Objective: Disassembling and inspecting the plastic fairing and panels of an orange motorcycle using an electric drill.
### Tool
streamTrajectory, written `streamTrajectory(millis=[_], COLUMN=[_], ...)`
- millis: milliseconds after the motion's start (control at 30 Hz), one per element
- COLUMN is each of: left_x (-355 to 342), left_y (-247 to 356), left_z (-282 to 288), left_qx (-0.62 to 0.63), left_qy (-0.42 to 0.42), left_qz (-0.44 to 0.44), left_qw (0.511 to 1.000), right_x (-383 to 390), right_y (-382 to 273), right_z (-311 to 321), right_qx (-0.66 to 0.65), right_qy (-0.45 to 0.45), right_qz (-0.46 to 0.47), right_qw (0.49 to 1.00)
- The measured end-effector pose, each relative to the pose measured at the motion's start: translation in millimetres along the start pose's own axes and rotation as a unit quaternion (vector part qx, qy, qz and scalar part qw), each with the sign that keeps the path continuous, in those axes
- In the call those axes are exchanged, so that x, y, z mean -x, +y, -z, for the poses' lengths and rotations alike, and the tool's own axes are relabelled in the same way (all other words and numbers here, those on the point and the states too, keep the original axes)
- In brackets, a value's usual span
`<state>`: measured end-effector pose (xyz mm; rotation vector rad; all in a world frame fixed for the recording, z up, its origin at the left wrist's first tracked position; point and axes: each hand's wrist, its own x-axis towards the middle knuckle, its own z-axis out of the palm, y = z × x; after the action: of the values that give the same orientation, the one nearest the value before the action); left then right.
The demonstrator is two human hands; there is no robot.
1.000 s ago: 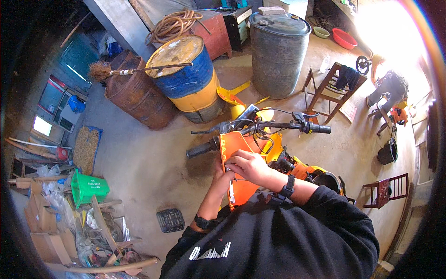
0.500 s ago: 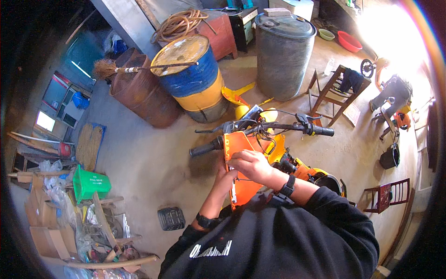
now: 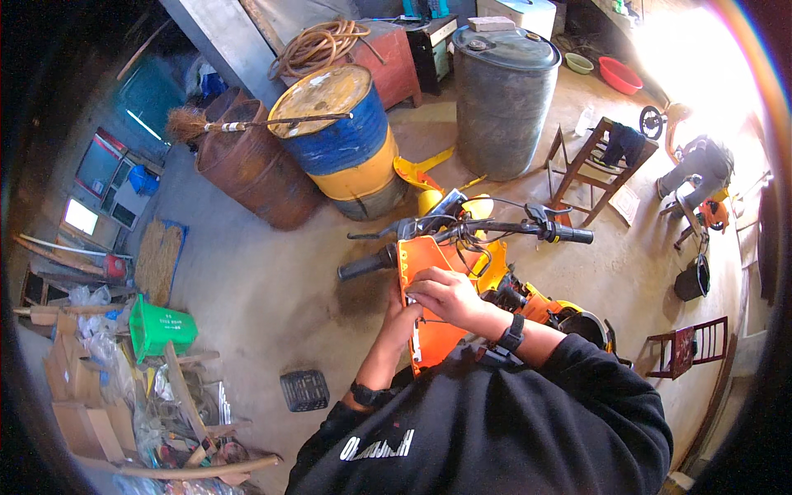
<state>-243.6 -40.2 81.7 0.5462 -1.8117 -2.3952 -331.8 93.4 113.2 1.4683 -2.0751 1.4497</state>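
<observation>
Orange plastic makes up the panel (image 3: 438,341), a thin sheet in front of the person's chest; its top end is by the black handlebar (image 3: 511,223) of a small bike, but I cannot tell if the two touch. The left hand (image 3: 398,322) has its grip on the panel's long left edge, with the thumb in front; the other left fingers are mostly hidden. The right hand (image 3: 450,294) comes over the panel, and its bent fingertips meet the left thumb at that same edge; I cannot tell if the right grip pinches some tiny thing or just presses, because the fingers cover the spot.

To do this well, I think the left hand should hold the edge firm, so the sheet does not wobble; the right fingertips should push softly and straight, since thin plastic could bend or crack; it would help to tip the hands a little, so the eyes can see the spot. A pale strip (image 3: 416,339) shows on the edge just below the hands; fingers should be gentle near it, too.
</observation>
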Motion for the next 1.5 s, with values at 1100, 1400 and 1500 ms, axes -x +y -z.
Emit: streamTrajectory(millis=[1100,1400,1500], left_x=[10,7,7], left_y=[-4,-7,-1], left_z=[0,-1,-2], left_qx=[-0.011,-0.006,-0.023], left_qy=[0.029,0.018,-0.005], left_qz=[0.053,0.042,0.049], left_qw=[0.998,0.999,0.999], right_x=[12,18,16], right_y=[8,12,11], right_z=[-6,-6,-5], right_qx=[0.035,0.038,0.059], right_qy=[0.003,-0.002,-0.014], right_qz=[0.048,0.039,0.028], right_qw=[0.998,0.999,0.998])
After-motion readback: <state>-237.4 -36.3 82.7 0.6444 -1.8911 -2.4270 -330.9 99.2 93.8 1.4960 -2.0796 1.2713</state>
